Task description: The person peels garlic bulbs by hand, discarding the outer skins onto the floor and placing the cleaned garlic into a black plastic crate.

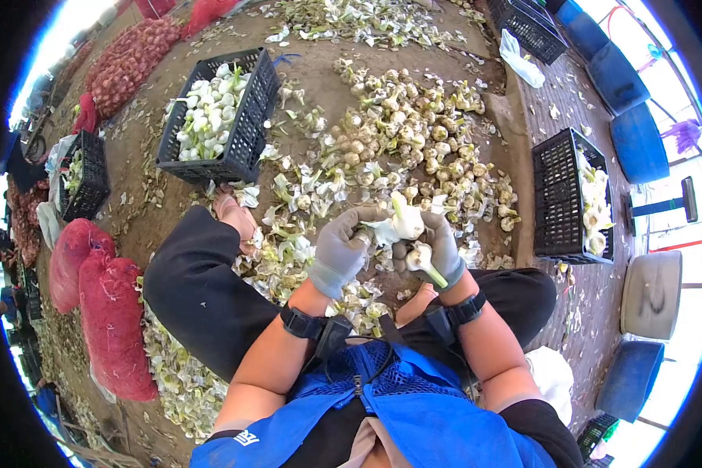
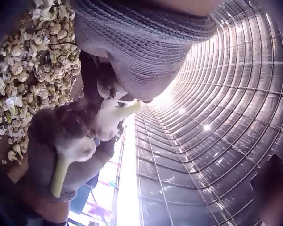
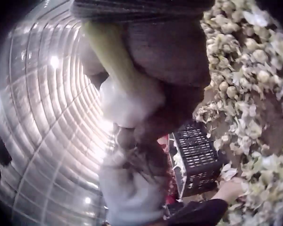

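Note:
Both hands wear grey gloves and meet over the peelings in front of the person. The right hand [image 1: 444,246] grips a garlic bulb [image 1: 420,258] with a green stem pointing down toward the wrist. A second, larger white garlic bulb [image 1: 408,221], stem up, sits between the hands against the right fingers. The left hand [image 1: 342,248] has curled fingers and pinches a loose white skin [image 1: 381,232] at this bulb's left side. In the left wrist view both bulbs show, the stemmed one [image 2: 75,150] in the right palm. Gloves partly hide the bulbs.
Unpeeled garlic [image 1: 413,117] lies heaped ahead, with peelings [image 1: 288,261] around the legs. A black crate [image 1: 249,148] of white bulbs stands front left, another crate [image 1: 550,195] at right. Red mesh sacks [image 1: 117,327] lie at left; blue barrels [image 1: 639,144] line the right side.

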`<state>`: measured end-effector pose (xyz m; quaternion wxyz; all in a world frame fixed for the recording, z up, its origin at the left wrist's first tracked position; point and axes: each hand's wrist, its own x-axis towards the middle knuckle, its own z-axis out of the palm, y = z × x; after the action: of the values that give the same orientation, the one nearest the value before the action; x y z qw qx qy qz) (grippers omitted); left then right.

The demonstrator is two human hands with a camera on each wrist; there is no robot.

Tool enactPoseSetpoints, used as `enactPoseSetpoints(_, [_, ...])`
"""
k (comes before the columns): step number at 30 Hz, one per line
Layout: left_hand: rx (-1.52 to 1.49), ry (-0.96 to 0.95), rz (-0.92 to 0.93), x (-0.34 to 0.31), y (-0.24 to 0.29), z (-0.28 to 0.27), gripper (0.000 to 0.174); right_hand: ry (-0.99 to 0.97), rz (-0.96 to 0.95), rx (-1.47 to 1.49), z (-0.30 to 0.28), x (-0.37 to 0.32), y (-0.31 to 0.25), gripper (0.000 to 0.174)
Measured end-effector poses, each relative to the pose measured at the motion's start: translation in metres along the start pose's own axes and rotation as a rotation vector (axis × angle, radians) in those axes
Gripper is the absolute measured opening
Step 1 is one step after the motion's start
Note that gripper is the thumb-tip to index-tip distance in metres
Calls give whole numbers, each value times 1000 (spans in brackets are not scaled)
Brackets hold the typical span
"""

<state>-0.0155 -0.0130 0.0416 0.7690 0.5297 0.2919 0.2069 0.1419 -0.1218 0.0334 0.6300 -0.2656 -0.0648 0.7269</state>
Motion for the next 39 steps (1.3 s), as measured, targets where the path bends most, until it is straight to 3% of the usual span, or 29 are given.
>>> enactPoseSetpoints(2, [301, 42, 268, -1, -4, 1, 38, 346, -92, -194, 9, 5, 2, 42])
enactPoseSetpoints(4, [394, -1, 367, -2, -1, 3, 37, 488, -288, -271, 6, 10, 14, 42])
enactPoseSetpoints(6, [583, -89, 564, -4, 3, 4, 33, 397, -211, -286, 0, 3, 8, 41])
enactPoseSetpoints(7, [397, -134, 421, 2, -12, -3, 31, 306, -134, -301, -2, -1, 6, 41])
enactPoseSetpoints(8, [395, -135, 419, 4, -11, -9, 31, 309, -133, -300, -2, -2, 7, 41])
enactPoseSetpoints(10, [-123, -257, 85, 7, -8, -21, 21, 214, -58, -279, -2, -1, 7, 41])
enactPoseSetpoints(11, [-288, -229, -48, 6, -8, -23, 18, 164, -20, -266, -1, 0, 7, 42])
enactPoseSetpoints(12, [-288, -224, -48, 7, -10, -26, 18, 161, -16, -266, 2, 0, 7, 42])
enactPoseSetpoints(14, [-672, -146, 49, 14, -16, -31, 18, 123, 68, -224, 7, -3, 6, 42])
enactPoseSetpoints(15, [-778, 67, -43, 17, -8, -32, 21, 90, 53, -282, -3, -6, 8, 41])
enactPoseSetpoints(16, [-959, 41, -31, 32, -41, -68, 18, 93, 51, -282, -3, -7, 8, 41])
enactPoseSetpoints(18, [330, 100, -12, 33, -4, -77, 23, 150, 74, -183, 1, -6, 7, 39])
enactPoseSetpoints(19, [330, 99, -9, 31, 2, -74, 23, 199, 6, -221, -4, -4, 10, 37])
enactPoseSetpoints(24, [840, -163, 530, 14, 5, -40, 40, 318, -91, -441, -4, 1, 10, 39])
enactPoseSetpoints(25, [679, -169, 512, 13, 2, -31, 43, 342, -129, -491, -7, 3, 11, 41])
enactPoseSetpoints(27, [719, -134, 525, 11, 5, -22, 39, 375, -235, -544, -9, 7, 16, 51])
enactPoseSetpoints(30, [790, -46, 621, 13, 6, -17, 33, 522, -169, -613, 4, 7, 15, 53])
enactPoseSetpoints(33, [811, -41, 543, 9, 4, -16, 30, 477, -177, -575, -2, 9, 18, 54])
enactPoseSetpoints(35, [1050, 43, 711, 9, 0, -15, 20, 453, -160, -527, 2, 7, 18, 51])
enactPoseSetpoints(36, [1049, 47, 709, 9, -2, -14, 20, 429, -146, -478, 5, 7, 17, 48])
enactPoseSetpoints(38, [846, 104, 492, 9, -7, -14, 13, 378, -125, -416, 2, 7, 16, 45])
enactPoseSetpoints(39, [845, 105, 490, 11, -12, -18, 13, 330, -105, -351, 1, 5, 16, 42])
